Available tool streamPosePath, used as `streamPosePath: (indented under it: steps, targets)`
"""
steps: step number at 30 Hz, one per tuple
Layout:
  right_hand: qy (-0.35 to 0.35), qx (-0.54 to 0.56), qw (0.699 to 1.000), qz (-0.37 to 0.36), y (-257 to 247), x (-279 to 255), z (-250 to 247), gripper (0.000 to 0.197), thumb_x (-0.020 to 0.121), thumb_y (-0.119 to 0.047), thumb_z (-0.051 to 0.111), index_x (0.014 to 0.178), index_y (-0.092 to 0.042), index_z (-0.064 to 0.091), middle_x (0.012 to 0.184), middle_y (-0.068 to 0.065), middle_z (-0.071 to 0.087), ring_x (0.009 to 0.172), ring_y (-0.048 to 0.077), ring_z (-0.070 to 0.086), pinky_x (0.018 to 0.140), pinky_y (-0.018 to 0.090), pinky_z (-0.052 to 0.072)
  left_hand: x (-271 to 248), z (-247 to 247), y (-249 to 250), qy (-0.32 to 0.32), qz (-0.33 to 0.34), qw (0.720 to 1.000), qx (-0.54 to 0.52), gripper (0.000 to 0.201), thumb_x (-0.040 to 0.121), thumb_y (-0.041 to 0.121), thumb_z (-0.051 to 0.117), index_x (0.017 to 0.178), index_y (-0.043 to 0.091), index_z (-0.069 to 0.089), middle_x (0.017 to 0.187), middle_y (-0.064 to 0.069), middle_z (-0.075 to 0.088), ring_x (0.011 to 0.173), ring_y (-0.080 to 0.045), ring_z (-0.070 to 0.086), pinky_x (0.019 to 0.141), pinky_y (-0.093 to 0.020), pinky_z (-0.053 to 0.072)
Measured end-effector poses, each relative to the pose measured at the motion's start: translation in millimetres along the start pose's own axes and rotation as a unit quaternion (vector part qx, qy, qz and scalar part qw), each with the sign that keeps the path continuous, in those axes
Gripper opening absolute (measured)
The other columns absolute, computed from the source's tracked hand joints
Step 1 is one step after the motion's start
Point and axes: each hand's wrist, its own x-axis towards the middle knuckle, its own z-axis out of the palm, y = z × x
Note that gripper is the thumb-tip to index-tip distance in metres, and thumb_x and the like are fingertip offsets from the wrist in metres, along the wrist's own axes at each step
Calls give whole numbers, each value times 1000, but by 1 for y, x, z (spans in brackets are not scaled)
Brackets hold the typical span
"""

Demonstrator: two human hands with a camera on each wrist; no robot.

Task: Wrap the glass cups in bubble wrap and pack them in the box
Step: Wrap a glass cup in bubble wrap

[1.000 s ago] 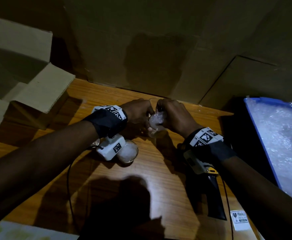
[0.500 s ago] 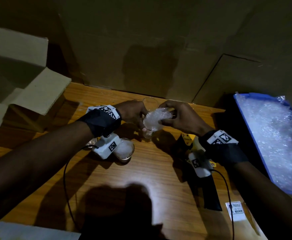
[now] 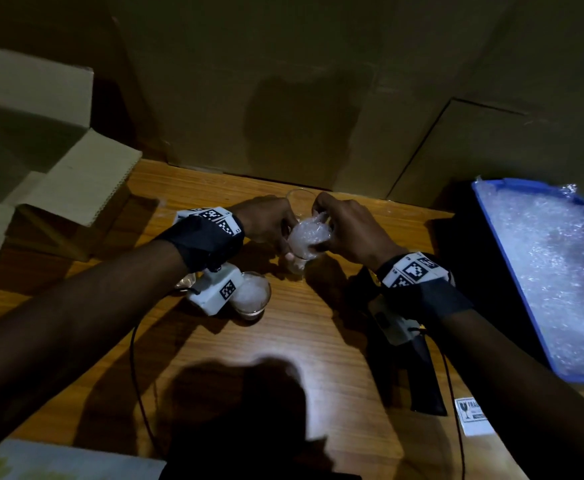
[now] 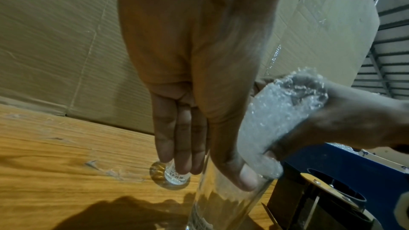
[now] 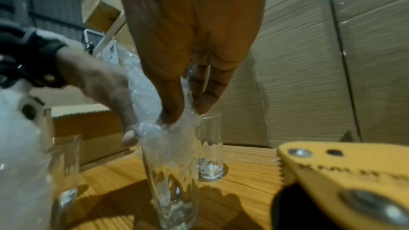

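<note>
Glass cup (image 3: 296,263) upright at surface (image 3: 318,334) centre, 12 o'clock; left hand (image 3: 270,221) grips its rim; right hand (image 3: 347,225) pinches wrap (image 3: 308,237) into the mouth; risk: push tips cup into neighbour glass (image 3: 299,199).

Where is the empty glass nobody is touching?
In the head view the empty glass stands at the back of the table, just behind both hands, near the cardboard wall.

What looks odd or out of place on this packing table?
Nothing is spilled or broken. One oddity: the bubble wrap is being stuffed into the glass cup by the right hand, not wound around it. Another glass is already stuffed.
</note>
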Motion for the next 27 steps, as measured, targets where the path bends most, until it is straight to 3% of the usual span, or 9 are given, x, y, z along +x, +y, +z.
streamPosePath:
  steps: [3, 5, 7, 9, 11, 13, 18, 23, 27]
  targets:
    - [0, -38, 999, -2, -5, 1, 3, 55, 70, -21, 88, 112, -14, 53, 107, 10, 65, 91, 28, 60, 66, 31, 38, 2, -1, 0, 8, 5, 1000, 8, 27, 72, 25, 88, 97, 22, 79, 90, 6, 76, 82, -7, 68, 70, -28, 55]
    - [3, -61, 998, -5, -6, 4, 7, 55, 71, -22, 86, 114, -14, 53, 105, 11, 65, 91, 29, 60, 66, 31, 35, 4, 0, -2, 16, 10, 1000, 12, 20, 75, 18, 87, 92, 20, 78, 76, 9, 71, 60, 7, 61, 50, -13, 43]
    - [4, -78, 997, -5, -7, 7, 11, 54, 71, -25, 86, 112, -15, 53, 102, 11, 65, 90, 31, 60, 66, 31, 33, 5, 1, -4, 20, 12, 1000, 10, 18, 76, 14, 85, 90, 22, 76, 71, 11, 67, 48, 9, 55, 40, -8, 34]
    - [5, -82, 997, 2, -8, 10, 15, 50, 71, -28, 86, 108, -16, 54, 99, 11, 65, 87, 31, 59, 64, 31, 33, 4, 1, -5, 20, 17, 1000, 4, 21, 75, 14, 86, 88, 26, 75, 78, 8, 71, 56, 7, 59, 47, -11, 41]
    - [7, -76, 997, 10, -9, 9, 19, 46, 72, -29, 85, 104, -17, 55, 97, 10, 65, 86, 30, 60, 63, 32, 35, 2, 1, -7, 15, 19, 1000, -3, 25, 74, 15, 86, 96, 24, 77, 90, 6, 76, 77, -2, 67, 64, -22, 51]
    - [14, -61, 998, 16, -10, 5, 23, 43, 71, -27, 85, 103, -18, 57, 96, 10, 66, 86, 30, 62, 63, 36, 45, 1, 0, -7, 7, 17, 1000, -11, 32, 76, 12, 84, 106, 20, 77, 97, 5, 77, 87, -8, 69, 69, -26, 50]
    - [-23, -58, 998, 17, -16, -1, 3, 42, 75, -27, 84, 110, -18, 62, 106, 8, 67, 95, 27, 63, 70, 34, 47, 0, -1, -7, 1, 16, 1000, -6, 25, 79, 9, 81, 102, 17, 77, 97, 1, 77, 93, -15, 70, 73, -30, 52]
    - [-137, -16, 990, 10, -17, -8, -31, 52, 75, -57, 77, 111, -20, 68, 106, -3, 70, 95, 14, 64, 79, 35, 52, -2, -2, -4, -7, 24, 1000, 6, 33, 78, 13, 82, 109, 22, 76, 100, 5, 77, 96, -13, 70, 85, -39, 57]
    - [-87, 17, 996, 4, -13, -3, -28, 24, 86, -33, 74, 104, -17, 74, 97, -1, 75, 88, 15, 69, 78, 41, 56, -1, -3, -2, -3, 21, 1000, 15, 28, 77, 18, 84, 104, 23, 77, 98, 5, 77, 94, -14, 69, 85, -41, 56]
